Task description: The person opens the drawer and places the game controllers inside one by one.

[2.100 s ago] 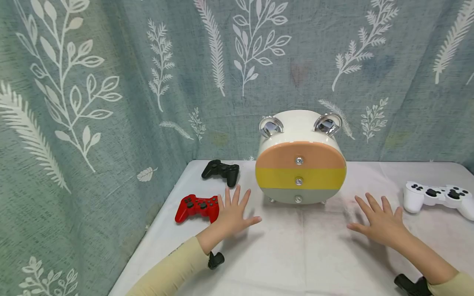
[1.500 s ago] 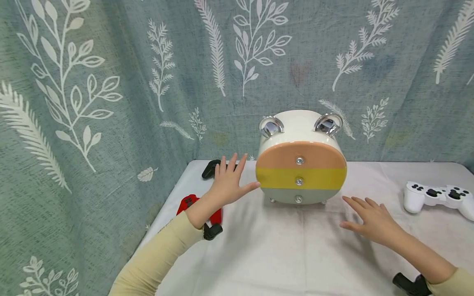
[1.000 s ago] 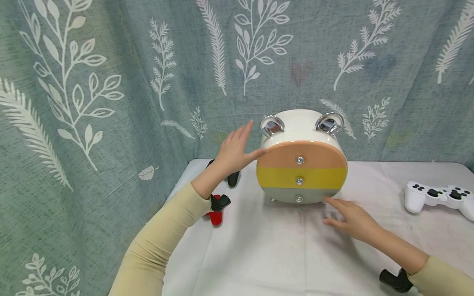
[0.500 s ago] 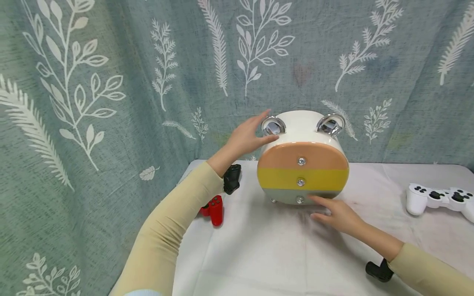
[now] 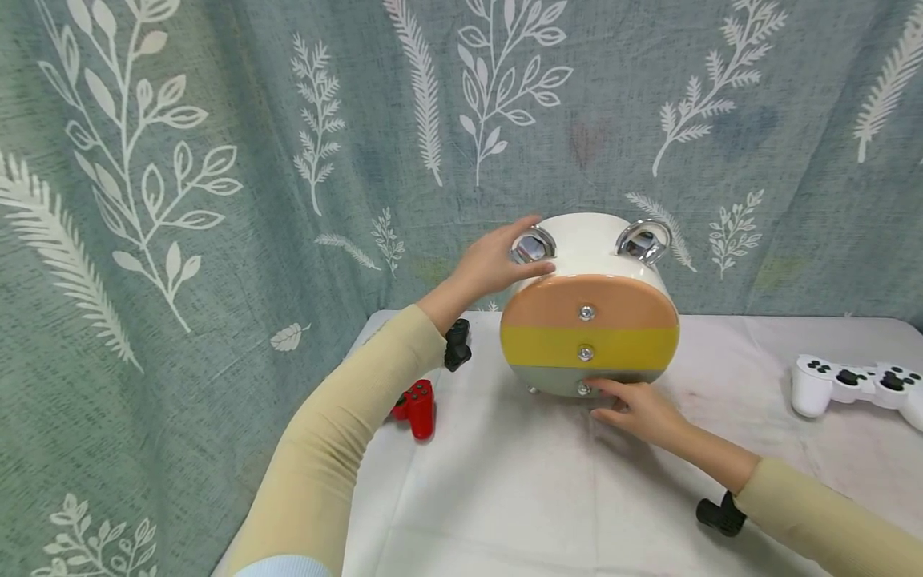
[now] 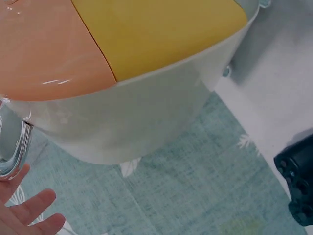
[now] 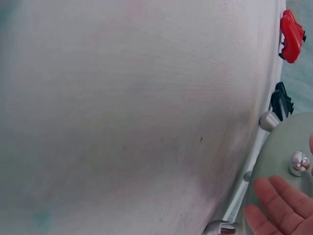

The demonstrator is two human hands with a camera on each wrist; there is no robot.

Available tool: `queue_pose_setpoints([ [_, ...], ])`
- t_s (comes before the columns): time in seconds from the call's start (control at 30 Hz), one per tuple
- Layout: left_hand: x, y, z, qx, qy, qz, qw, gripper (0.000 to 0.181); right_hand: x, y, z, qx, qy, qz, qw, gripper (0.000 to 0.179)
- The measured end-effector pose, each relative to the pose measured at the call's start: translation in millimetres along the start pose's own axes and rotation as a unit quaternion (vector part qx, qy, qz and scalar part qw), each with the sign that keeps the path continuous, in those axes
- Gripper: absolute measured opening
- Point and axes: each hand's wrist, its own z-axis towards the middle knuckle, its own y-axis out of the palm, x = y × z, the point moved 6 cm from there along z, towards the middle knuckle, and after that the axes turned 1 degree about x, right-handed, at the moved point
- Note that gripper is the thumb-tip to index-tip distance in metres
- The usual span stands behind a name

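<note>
A rounded white mini chest of drawers [image 5: 586,240] stands at the table's back, with orange, yellow and grey-green drawer fronts, all closed. My left hand [image 5: 486,260] is at its upper left, thumb in front of the left chrome ring ornament [image 5: 534,246] and fingers behind. Those fingers look spread and loosely bent beside the ring in the left wrist view. My right hand [image 5: 638,409] reaches to the lowest drawer [image 5: 541,378], index fingertip right at its round clear knob [image 7: 299,163]. Nearly straight fingers [image 7: 281,200] show below that knob in the right wrist view; the thumb is mostly cut off.
Behind my left forearm, a red game controller [image 5: 420,410] and a black game controller [image 5: 457,344] are partly hidden. A white game controller [image 5: 854,385] lies at the right. A patterned curtain [image 5: 346,160] hangs behind and left of the white-covered table [image 5: 505,497].
My left hand has moved forward, up and right from beside the red controller to the left chrome ring. My right hand has moved left to the lowest drawer's knob. The drawers stay closed.
</note>
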Motion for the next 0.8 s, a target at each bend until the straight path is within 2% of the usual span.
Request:
queue_pose_setpoints([
  [0.17,1.4,0.4,0.1,0.013,-0.001,-0.015,0.9998,0.084,1.6,5.3,4.8,-0.006,0.011,0.018,0.9998,0.039],
  [0.37,-1.7,4.0,-2.5,0.027,0.001,-0.044,0.9987,0.081,-1.3,8.7,11.4,0.012,-0.002,0.021,0.9997,0.034],
  [0.63,-3.4,6.5,-4.0,0.022,0.014,-0.058,0.998,0.08,-6.9,11.1,19.8,0.057,-0.022,0.045,0.9971,0.022],
  [0.8,-3.1,7.7,-3.3,0.014,0.022,-0.057,0.998,0.08,-3.2,13.8,23.4,0.066,-0.014,0.066,0.9955,0.017],
])
